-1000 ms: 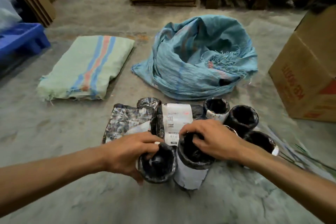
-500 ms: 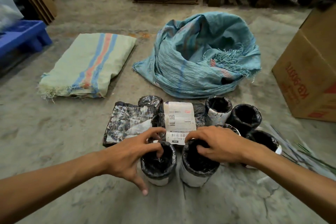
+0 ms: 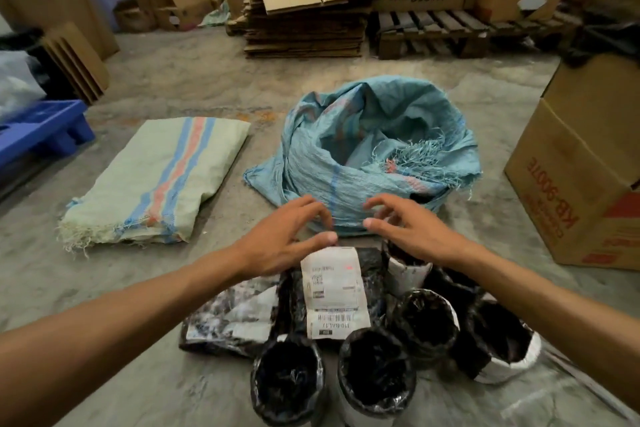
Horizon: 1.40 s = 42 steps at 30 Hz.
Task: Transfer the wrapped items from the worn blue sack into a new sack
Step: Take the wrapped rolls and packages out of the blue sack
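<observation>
Left hand: fingers spread and curled, holding nothing, raised over the far edge of the wrapped items.
Right hand: fingers apart and bent, empty, beside the left hand with a gap between them.
Worn blue sack: crumpled on the floor just beyond both hands, mouth open and frayed.
Wrapped items: clustered on the floor below and nearer than the hands; several black-wrapped rolls stand upright, flat parcels lie between them.
Labelled parcel: white barcode label facing up, just under the left hand's thumb.
New sack: folded flat, pale green with blue and orange stripes, well left of the left hand.
Cardboard box: well right of the right hand.
</observation>
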Motion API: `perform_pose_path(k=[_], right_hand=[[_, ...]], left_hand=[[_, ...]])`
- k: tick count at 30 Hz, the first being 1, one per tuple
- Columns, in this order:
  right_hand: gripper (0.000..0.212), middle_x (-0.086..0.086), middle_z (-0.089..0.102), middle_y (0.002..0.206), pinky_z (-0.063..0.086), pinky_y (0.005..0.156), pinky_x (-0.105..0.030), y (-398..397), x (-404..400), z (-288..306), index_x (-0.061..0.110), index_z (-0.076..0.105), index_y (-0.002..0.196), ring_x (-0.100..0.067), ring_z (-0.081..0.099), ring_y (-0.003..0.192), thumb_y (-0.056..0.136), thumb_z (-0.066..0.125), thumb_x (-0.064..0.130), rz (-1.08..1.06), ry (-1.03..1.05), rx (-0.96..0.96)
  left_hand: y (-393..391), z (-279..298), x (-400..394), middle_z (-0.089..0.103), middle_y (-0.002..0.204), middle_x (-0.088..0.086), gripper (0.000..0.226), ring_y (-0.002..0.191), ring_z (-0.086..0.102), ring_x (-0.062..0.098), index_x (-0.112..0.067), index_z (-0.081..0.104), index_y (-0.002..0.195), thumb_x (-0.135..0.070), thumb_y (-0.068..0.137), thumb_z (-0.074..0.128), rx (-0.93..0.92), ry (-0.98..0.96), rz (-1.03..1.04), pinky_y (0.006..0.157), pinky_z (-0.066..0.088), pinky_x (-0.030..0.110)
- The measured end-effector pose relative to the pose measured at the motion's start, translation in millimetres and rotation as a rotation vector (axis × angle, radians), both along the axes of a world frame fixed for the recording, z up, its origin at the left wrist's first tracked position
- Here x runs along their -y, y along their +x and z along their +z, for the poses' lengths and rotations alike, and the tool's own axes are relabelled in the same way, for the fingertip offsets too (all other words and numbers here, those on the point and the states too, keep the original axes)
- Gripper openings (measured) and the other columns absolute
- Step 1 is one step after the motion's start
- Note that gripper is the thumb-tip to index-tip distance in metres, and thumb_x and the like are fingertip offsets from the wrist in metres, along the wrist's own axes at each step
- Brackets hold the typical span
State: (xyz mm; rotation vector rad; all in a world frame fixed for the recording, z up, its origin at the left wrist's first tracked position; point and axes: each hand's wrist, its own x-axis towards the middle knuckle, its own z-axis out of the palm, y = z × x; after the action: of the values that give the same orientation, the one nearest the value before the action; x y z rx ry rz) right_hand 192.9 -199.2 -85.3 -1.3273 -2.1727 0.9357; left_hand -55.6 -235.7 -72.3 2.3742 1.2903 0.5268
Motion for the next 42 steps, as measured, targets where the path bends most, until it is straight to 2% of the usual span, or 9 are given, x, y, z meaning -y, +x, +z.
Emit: perform_pose_path(k=[6, 11, 15, 19, 22, 26, 32, 35, 42], right_hand=[[0.059, -0.012, 0.039, 0.134, 0.034, 0.106, -0.040, 25, -92, -5, 0.026, 0.044, 0.137, -0.031, 0.039, 0.127, 0.087, 0.065, 0.049, -0.416, 0.004, 0.032], [0.094, -0.020, 0.022, 0.145, 0.028, 0.108, -0.047, 63, -150, -26, 0.018, 0.022, 0.146, -0.040, 0.024, 0.134, 0.076, 0.078, 0.046, -0.980, -0.068, -0.159], [0.118, -0.025, 0.012, 0.156, 0.029, 0.112, -0.052, 97, -177, -49, 0.009, 0.006, 0.153, -0.044, 0.020, 0.142, 0.071, 0.081, 0.051, -1.203, -0.333, -0.276], [0.085, -0.012, 0.054, 0.120, 0.052, 0.068, -0.045, 100, -182, -70, 0.022, 0.022, 0.133, -0.034, 0.061, 0.097, 0.075, 0.082, 0.034, -1.035, -0.675, -0.556], [0.048, -0.008, 0.061, 0.105, 0.051, 0.066, -0.039, 91, -182, -86, 0.025, 0.040, 0.119, -0.026, 0.060, 0.079, 0.085, 0.067, 0.007, -0.919, -0.651, -0.664], [0.032, -0.008, 0.070, 0.109, 0.053, 0.083, -0.041, 99, -180, -92, 0.024, 0.061, 0.115, -0.032, 0.063, 0.096, 0.086, 0.059, 0.011, -0.932, -0.175, -0.299], [0.040, -0.016, 0.061, 0.120, 0.044, 0.077, -0.036, 136, -155, -69, 0.022, 0.056, 0.131, -0.035, 0.057, 0.102, 0.092, 0.056, 0.015, -1.047, 0.138, -0.054], [0.044, -0.017, 0.054, 0.122, 0.039, 0.074, -0.033, 154, -148, -66, 0.022, 0.050, 0.135, -0.030, 0.052, 0.094, 0.093, 0.053, 0.012, -1.078, 0.131, 0.024], [0.060, -0.011, 0.045, 0.148, 0.036, 0.109, -0.035, 189, -161, -73, 0.010, 0.033, 0.149, -0.029, 0.045, 0.133, 0.095, 0.058, 0.018, -0.641, -0.276, -0.012]], left_hand=[[18, 0, -102, 0.043, 0.134, 0.008, 0.057, 0.112, 0.047, 0.018, -0.019, 0.042, 0.133, -0.049, 0.089, 0.062, 0.293, -0.200, 0.535, 0.098, 0.044, 0.036], [8, -21, -169, 0.017, 0.157, 0.019, 0.110, 0.139, 0.030, 0.041, -0.030, 0.006, 0.152, -0.065, 0.072, 0.072, 0.468, -0.427, 0.933, 0.110, 0.034, 0.056], [9, -26, -190, 0.010, 0.161, 0.017, 0.145, 0.142, 0.025, 0.041, -0.033, -0.012, 0.153, -0.071, 0.049, 0.082, 0.628, -0.547, 0.995, 0.112, 0.029, 0.057], [17, -38, -201, 0.021, 0.160, 0.010, 0.105, 0.138, 0.031, 0.040, -0.032, 0.003, 0.155, -0.025, 0.081, 0.078, 0.664, -0.625, 0.992, 0.107, 0.026, 0.064], [36, -49, -207, 0.058, 0.130, 0.012, 0.065, 0.108, 0.057, 0.031, -0.022, 0.044, 0.140, 0.006, 0.084, 0.058, 0.659, -0.502, 0.822, 0.097, 0.049, 0.048], [91, -53, -209, 0.065, 0.117, 0.002, 0.056, 0.105, 0.060, 0.021, -0.025, 0.054, 0.130, 0.007, 0.084, 0.053, 0.490, -0.361, 0.566, 0.085, 0.049, 0.032], [155, -53, -213, 0.058, 0.131, 0.004, 0.054, 0.117, 0.056, 0.022, -0.024, 0.040, 0.146, -0.006, 0.097, 0.052, 0.426, -0.409, 0.339, 0.093, 0.045, 0.028], [173, -49, -209, 0.055, 0.136, 0.002, 0.059, 0.120, 0.056, 0.021, -0.026, 0.034, 0.149, -0.012, 0.096, 0.056, 0.448, -0.512, 0.279, 0.105, 0.045, 0.042], [182, -41, -204, 0.051, 0.141, 0.007, 0.061, 0.120, 0.055, 0.024, -0.022, 0.028, 0.150, -0.013, 0.097, 0.057, 0.425, -0.586, 0.308, 0.104, 0.045, 0.040]])
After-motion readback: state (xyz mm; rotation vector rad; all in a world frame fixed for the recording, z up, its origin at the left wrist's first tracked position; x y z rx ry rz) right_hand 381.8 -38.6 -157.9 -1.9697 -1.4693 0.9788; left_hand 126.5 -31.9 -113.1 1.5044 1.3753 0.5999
